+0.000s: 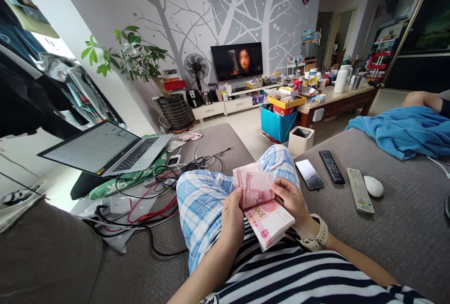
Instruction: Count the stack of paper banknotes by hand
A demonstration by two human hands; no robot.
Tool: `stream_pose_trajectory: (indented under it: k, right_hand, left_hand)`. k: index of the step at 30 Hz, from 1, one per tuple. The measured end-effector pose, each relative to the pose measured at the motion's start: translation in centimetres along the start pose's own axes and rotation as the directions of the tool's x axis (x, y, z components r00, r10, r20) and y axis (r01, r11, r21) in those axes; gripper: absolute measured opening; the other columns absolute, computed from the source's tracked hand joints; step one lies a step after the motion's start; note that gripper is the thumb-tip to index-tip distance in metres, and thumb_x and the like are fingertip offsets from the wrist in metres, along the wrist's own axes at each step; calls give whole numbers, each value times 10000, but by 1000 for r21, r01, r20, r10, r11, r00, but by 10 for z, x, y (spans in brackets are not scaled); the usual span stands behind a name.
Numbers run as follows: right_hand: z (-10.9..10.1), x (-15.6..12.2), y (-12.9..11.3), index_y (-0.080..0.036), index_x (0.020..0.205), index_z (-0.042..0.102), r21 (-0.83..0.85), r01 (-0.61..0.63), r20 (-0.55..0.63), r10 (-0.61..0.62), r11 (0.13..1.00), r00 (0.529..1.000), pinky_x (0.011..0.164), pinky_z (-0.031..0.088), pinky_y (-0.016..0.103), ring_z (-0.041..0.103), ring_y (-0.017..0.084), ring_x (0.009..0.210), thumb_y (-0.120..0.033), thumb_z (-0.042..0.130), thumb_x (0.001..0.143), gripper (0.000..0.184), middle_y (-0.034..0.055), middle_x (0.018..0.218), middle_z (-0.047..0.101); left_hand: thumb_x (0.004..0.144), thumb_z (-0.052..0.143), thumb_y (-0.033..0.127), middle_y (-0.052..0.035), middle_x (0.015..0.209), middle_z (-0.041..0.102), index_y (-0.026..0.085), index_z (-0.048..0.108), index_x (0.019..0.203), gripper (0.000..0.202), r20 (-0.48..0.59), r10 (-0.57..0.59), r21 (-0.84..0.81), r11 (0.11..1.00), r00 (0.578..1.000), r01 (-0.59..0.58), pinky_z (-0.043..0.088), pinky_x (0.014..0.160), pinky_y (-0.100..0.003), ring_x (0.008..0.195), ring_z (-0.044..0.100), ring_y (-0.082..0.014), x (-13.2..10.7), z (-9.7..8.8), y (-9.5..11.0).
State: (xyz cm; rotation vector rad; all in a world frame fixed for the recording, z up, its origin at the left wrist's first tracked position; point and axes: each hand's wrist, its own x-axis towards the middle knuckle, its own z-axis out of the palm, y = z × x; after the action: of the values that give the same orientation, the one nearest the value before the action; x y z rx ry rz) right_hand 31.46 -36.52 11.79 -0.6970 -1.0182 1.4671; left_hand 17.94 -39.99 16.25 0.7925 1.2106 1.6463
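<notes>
A thick stack of red-and-white 100 banknotes (272,222) lies between my two hands above my lap. My left hand (232,212) grips the stack at its left side, thumb on top. With thumb and fingertips, my right hand (288,198) pinches the right edge of a banknote (258,188) that is folded up and away from the stack. More notes fan out behind that one, at the far end. A beige watch (318,233) is on my right wrist. The undersides of the stack and most left fingers are hidden.
On the sofa to my right lie a phone (309,174), a black remote (331,166), a grey remote (360,190) and a white mouse (373,186). Left are a laptop (105,149) and tangled cables (154,201). Beyond stand a bin (301,141) and a cluttered table (351,98). Another person's leg (422,99) shows at right.
</notes>
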Motion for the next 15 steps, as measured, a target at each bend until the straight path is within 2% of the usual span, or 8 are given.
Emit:
stream_pose_trajectory:
  k: [15]
  right_hand:
    - [4,-3,-6,-208,649,506,-3,-9,-15,9,1000,1000,443,150,265,219,81,423,-435,693,710,301,-75,467,318]
  left_hand:
    - [713,614,319,-15,639,665,172,681,622,185,-16,-8,-30,1000,1000,8,472,690,-298,646,588,-192,2,-3,-7]
